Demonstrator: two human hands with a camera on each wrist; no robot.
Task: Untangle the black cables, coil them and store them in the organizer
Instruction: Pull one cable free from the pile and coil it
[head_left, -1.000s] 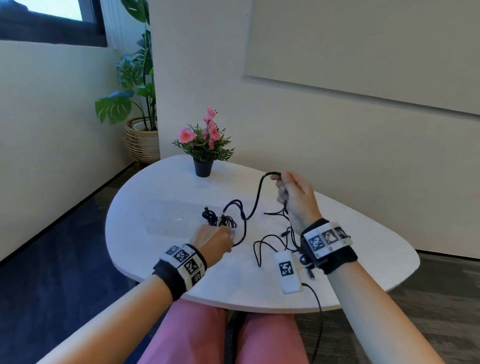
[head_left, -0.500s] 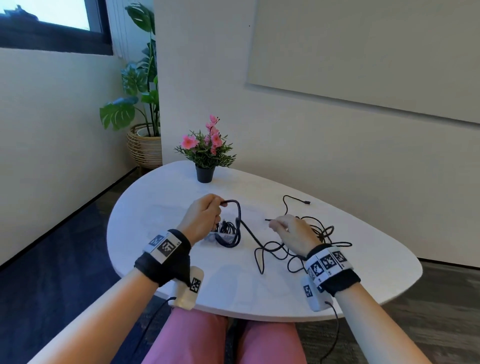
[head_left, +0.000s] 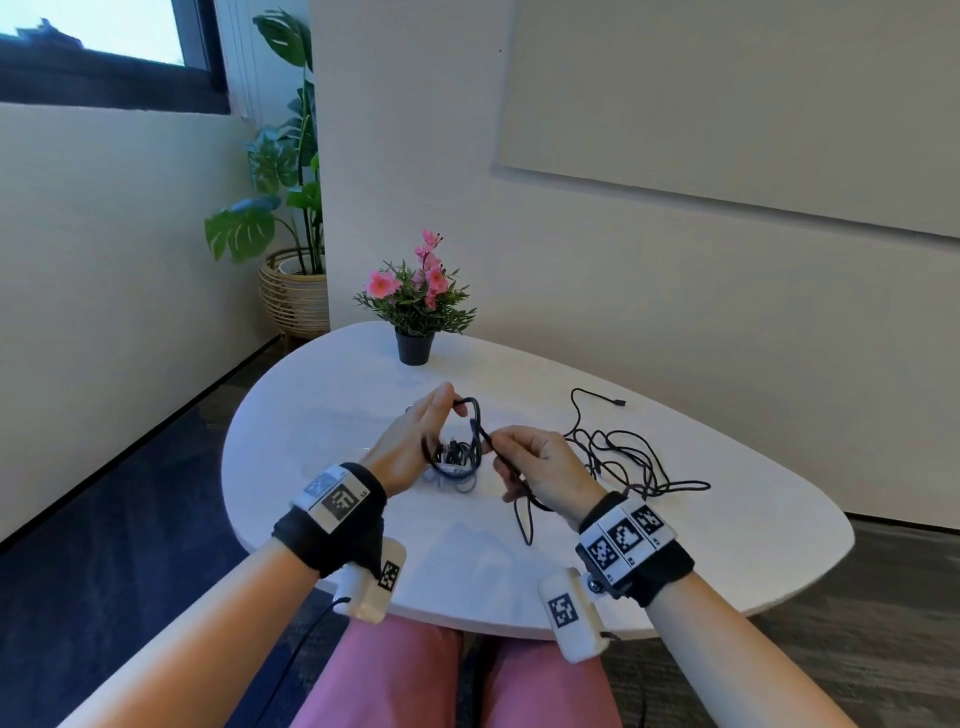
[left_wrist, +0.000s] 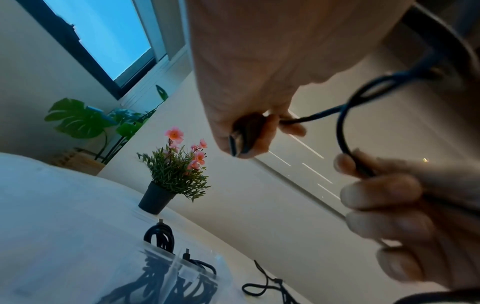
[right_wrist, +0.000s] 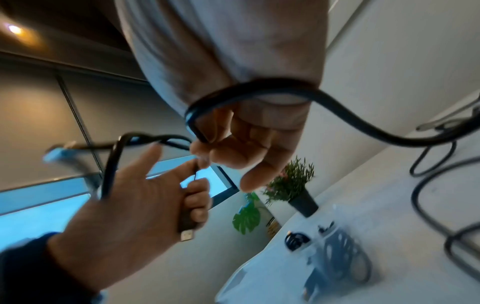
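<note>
A black cable (head_left: 475, 415) runs between my two hands above the table (head_left: 727, 519). My left hand (head_left: 436, 410) grips its USB plug (left_wrist: 241, 137) in curled fingers, and a loop of the cable lies round that hand. My right hand (head_left: 511, 441) pinches the cable (right_wrist: 202, 139) close to the left hand's fingers; the rest trails behind it to a loose tangle of black cables (head_left: 628, 457) on the table at the right. Under my hands stands a clear organizer (head_left: 457, 470) with coiled black cables (left_wrist: 159, 236) in its compartments.
A small potted plant with pink flowers (head_left: 414, 317) stands at the table's far side. A free cable end (head_left: 618, 402) lies toward the back right. A large plant in a wicker basket (head_left: 293, 291) sits on the floor at the wall.
My left hand has lifted off the organizer holding the cable's plug end. My right hand has come down and left from the tangle, meeting the left hand, and a loop now lies round the left hand.
</note>
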